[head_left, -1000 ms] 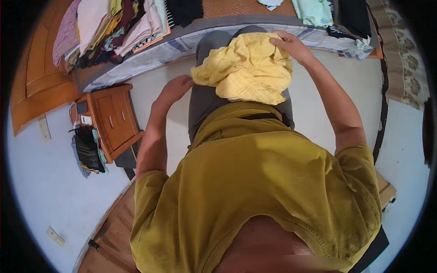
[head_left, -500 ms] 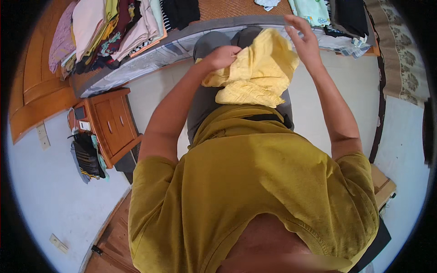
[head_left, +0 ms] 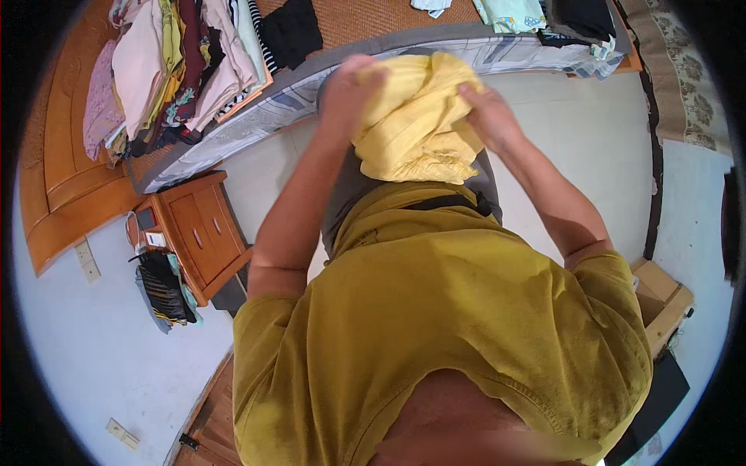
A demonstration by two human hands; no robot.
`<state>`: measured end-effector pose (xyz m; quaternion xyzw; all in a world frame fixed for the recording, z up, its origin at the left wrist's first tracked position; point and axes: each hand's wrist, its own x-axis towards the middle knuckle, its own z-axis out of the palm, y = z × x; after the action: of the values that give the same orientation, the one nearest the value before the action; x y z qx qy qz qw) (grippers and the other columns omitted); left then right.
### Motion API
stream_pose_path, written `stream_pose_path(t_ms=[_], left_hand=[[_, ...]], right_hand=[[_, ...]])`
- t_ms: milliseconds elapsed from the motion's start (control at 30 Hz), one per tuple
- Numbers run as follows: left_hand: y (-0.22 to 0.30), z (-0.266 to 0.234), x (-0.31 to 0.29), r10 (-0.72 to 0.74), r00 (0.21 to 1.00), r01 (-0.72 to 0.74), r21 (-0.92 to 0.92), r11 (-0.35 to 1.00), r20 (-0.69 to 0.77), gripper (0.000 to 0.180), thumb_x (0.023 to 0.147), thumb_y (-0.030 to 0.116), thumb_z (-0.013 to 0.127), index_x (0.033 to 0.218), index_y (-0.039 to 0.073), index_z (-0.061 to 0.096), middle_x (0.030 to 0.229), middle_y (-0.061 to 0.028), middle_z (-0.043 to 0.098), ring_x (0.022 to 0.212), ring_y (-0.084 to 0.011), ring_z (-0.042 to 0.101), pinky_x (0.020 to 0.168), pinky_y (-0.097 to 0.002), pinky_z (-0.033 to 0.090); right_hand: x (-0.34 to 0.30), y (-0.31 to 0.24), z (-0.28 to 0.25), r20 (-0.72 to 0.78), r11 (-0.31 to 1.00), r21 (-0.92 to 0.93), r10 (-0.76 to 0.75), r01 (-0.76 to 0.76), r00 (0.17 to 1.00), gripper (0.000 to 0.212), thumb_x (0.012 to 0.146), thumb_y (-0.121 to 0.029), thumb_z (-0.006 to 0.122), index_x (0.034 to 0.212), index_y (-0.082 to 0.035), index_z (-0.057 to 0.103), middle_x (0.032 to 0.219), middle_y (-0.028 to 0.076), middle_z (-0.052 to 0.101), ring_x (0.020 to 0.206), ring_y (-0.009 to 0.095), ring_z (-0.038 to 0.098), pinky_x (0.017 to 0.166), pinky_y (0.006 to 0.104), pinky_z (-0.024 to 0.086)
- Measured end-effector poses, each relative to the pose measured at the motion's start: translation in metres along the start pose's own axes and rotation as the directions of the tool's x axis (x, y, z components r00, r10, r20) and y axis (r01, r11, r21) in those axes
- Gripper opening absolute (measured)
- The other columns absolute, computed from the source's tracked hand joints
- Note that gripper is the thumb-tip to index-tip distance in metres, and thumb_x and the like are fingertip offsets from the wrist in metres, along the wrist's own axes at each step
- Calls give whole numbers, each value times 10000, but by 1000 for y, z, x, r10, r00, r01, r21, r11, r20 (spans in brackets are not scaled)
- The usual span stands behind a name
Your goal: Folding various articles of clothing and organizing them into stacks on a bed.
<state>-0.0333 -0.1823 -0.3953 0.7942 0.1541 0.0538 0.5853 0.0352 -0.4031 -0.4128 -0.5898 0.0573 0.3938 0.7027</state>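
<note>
A crumpled pale yellow garment [head_left: 420, 116] hangs over my knees, in front of my waist; its exact kind does not show. At its upper left edge is my left hand [head_left: 350, 93], blurred by motion, with fingers curled in against the fabric. My right hand [head_left: 491, 116] has its fingers and thumb closed on the right edge of the garment. The cloth is bunched between the two hands, and its lower, wrinkled end rests near the hem of my olive shirt [head_left: 435, 279].
Ahead is a bed with a woven mat [head_left: 373, 27]. Several piled clothes [head_left: 183, 70] lie at its left, a folded black cloth [head_left: 291, 35] beside them, and more folded clothes [head_left: 513, 14] at the right. A wooden nightstand [head_left: 203, 233] stands at the left, a wooden box [head_left: 660, 299] at the right.
My right hand has come down from the air and taken hold of the garment's right edge. My left hand has moved up and left along the cloth. The view has shifted slightly.
</note>
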Motion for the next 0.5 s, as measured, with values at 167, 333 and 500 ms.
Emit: stream_pose_path(t_ms=[167, 333, 500], left_hand=[[-11, -109, 13, 42, 902, -177, -280, 944, -430, 238, 854, 137, 576, 1046, 3, 534, 929, -72, 581, 833, -175, 567, 750, -311, 464], [35, -174, 7, 21, 762, -288, -311, 906, -647, 248, 848, 93, 580, 1048, -29, 501, 979, -119, 562, 844, -179, 580, 731, -295, 501], [79, -214, 10, 105, 677, -405, -249, 880, -729, 286, 853, 82, 561, 1092, -42, 465, 1004, -151, 561, 876, -237, 592, 779, -338, 509]], right_hand=[[26, -63, -102, -418, 861, 387, -156, 330, 895, 337, 928, -213, 450, 1185, 6, 455, 1159, 134, 535, 1078, 249, 518, 954, 398, 408], [-12, -142, -157, -490, 858, 268, -271, 439, 828, 384, 933, -223, 444, 1239, 7, 418, 1169, 147, 530, 1124, 278, 498, 943, 430, 433], [-26, -206, -168, -598, 741, 78, -501, 667, 626, 387, 943, -203, 425, 1243, 40, 398, 1177, 154, 518, 1087, 271, 524, 908, 399, 477]])
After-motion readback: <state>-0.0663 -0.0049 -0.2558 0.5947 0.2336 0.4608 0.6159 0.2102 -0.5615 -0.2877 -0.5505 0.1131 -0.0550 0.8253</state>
